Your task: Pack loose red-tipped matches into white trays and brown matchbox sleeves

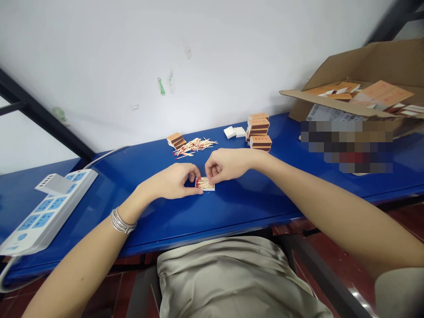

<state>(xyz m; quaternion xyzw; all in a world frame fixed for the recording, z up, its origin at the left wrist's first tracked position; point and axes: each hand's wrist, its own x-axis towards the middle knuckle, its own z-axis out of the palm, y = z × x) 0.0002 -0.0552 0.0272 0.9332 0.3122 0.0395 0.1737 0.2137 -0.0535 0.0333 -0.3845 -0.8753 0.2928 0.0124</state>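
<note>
A small white matchbox tray (208,190) full of red-headed matches (203,183) lies on the blue table in front of me. My left hand (175,181) grips the tray's left end between thumb and fingers, beside the red heads. Over the right end bends my right hand (228,165), its thumb and fingertips pinched together at the plain ends of the matches. Just behind my hands is a loose pile of matches (195,146), next to a few orange-and-brown matchboxes (176,139).
Stacked matchboxes (259,128) and two white trays (234,132) stand near the wall. At the right, an open cardboard box (318,112) holds many more matchboxes. A white power strip (49,210) with a plugged-in adapter lies on the left. The blue table's front edge (212,234) runs close to my lap.
</note>
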